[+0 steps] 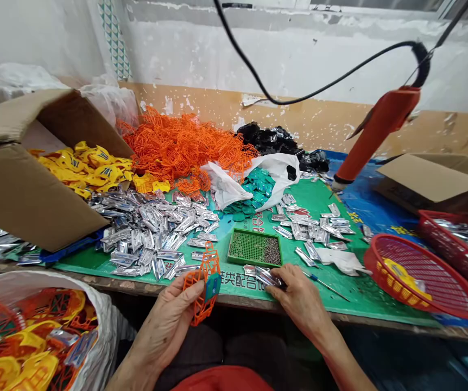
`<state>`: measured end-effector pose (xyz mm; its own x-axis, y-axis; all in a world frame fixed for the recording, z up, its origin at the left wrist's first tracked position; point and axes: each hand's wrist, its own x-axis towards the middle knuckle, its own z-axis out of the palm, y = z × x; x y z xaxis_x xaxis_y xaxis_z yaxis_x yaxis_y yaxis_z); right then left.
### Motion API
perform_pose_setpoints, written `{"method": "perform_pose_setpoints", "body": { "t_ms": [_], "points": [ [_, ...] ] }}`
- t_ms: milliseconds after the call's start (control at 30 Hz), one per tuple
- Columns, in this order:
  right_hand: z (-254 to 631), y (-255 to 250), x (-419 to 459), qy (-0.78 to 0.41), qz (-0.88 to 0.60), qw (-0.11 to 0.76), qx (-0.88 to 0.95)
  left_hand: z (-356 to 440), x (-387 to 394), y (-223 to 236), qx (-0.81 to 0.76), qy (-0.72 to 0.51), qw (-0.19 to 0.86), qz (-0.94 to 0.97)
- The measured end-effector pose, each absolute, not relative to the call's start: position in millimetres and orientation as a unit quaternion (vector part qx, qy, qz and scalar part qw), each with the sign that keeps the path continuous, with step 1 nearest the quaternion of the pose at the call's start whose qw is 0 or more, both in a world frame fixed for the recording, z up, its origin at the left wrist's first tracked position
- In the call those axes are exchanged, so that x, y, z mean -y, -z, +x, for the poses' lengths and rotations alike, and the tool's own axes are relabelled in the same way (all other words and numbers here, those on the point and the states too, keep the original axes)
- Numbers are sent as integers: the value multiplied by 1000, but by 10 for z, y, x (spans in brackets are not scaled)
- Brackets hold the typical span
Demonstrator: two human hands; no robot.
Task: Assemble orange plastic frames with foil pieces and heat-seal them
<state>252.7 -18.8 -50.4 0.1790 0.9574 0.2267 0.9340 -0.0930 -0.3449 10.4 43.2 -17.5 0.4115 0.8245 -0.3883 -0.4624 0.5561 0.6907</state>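
Note:
My left hand [168, 320] is closed on an orange plastic lattice frame [203, 285] with a small teal piece on it, held upright just in front of the table edge. My right hand [297, 297] rests at the table's front edge, its fingers pinched on a shiny silver piece [267, 277]. Just beyond both hands sits a small green tray [254, 247] with tiny screws in its right part. A pile of silver pieces [152, 233] lies to the left of the tray on the green mat [319, 198].
Open cardboard box [22, 184] of yellow parts at left. Orange frames heap [181, 144], teal pieces on a white bag [254, 187], black parts behind. An orange hanging screwdriver [374, 133] dangles at right. Red baskets [417, 274], a thin screwdriver [327, 285], a sack [34, 331] of assembled parts lower left.

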Motion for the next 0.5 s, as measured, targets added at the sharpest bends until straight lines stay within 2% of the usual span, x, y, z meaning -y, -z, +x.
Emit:
{"method": "perform_pose_setpoints", "body": {
  "t_ms": [367,500],
  "points": [
    [2578,475,219,-111,-715,285,629,224,-437,125,-394,-400,760,327],
    [2556,396,252,-131,-661,349,651,227,-436,116,-394,-393,751,355]
  ]
}}
